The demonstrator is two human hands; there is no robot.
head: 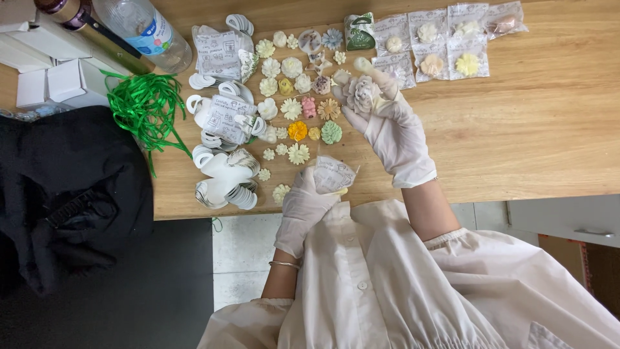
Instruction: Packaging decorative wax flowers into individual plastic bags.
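My right hand (394, 132), in a white glove, holds a pale grey flower-shaped piece (360, 92) up over the wooden table (549, 123). My left hand (302, 205), also gloved, grips a small clear printed bag (334, 173) near the table's front edge. Several small flower-shaped pieces in white, yellow, pink, orange and green (297, 110) lie spread on the table just left of my right hand.
Several filled clear bags (431, 45) lie in rows at the back right. Stacks of white ribbon loops and printed bags (223, 123) sit to the left, beside green ribbon (143, 106), a plastic bottle (147, 29), white boxes (64, 81) and a black garment (71, 194).
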